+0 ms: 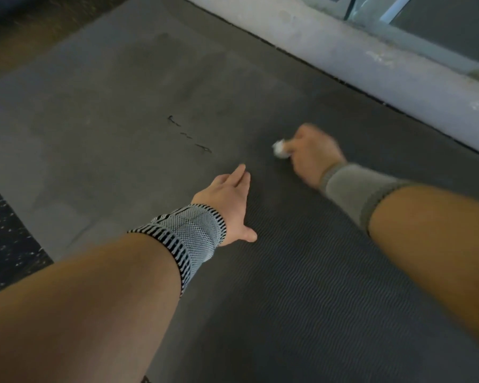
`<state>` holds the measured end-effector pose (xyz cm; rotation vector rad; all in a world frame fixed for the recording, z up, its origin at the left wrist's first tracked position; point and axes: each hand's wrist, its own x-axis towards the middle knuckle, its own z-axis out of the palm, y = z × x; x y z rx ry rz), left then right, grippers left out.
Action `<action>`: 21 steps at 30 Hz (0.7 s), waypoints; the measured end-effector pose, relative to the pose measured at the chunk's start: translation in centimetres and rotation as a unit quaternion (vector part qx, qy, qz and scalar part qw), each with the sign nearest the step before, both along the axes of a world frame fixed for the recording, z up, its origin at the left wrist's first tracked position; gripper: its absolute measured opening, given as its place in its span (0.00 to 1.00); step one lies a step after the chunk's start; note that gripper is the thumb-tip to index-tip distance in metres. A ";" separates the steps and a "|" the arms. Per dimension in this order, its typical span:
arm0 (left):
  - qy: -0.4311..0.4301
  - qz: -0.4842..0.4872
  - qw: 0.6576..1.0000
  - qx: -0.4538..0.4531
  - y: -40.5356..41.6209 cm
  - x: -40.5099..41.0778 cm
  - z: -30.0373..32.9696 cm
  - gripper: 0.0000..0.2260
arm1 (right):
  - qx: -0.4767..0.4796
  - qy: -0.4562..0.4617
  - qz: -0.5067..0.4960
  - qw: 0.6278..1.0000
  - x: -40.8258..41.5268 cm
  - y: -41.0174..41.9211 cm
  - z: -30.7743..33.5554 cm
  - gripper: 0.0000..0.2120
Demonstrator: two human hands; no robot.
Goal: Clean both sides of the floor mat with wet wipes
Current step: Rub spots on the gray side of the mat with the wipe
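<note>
Head view, lower centre: left hand (227,200) lies flat, fingers straight, pinning the floor mat (302,286). Farther, right of centre, right hand (310,153) clenches a balled wet wipe (281,149) (blurred). Best to press firmly and overlap strokes toward the dark marks (190,135).

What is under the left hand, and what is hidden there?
The left hand rests flat on the ribbed grey floor mat. The mat surface directly beneath the palm is covered, so its state cannot be seen.

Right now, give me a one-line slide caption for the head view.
Right hand scrubs the grey floor mat with a balled wet wipe while the left hand rests flat on it.
</note>
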<state>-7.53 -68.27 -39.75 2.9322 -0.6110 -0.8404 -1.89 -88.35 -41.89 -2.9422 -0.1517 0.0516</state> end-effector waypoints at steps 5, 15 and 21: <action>-0.009 0.041 0.998 -0.039 0.2 -0.9 -0.2 0.54 | 0.029 -0.001 -0.044 0.999 -2.0 3.4 -0.3 0.11; -0.059 0.112 0.992 -0.013 1.8 -4.6 -1.5 0.43 | 0.110 -0.022 -0.027 0.993 -4.5 5.6 -0.1 0.07; 0.020 0.082 0.996 -0.012 3.2 -3.6 -1.2 0.50 | 0.050 0.019 0.051 0.997 -4.8 3.7 0.1 0.11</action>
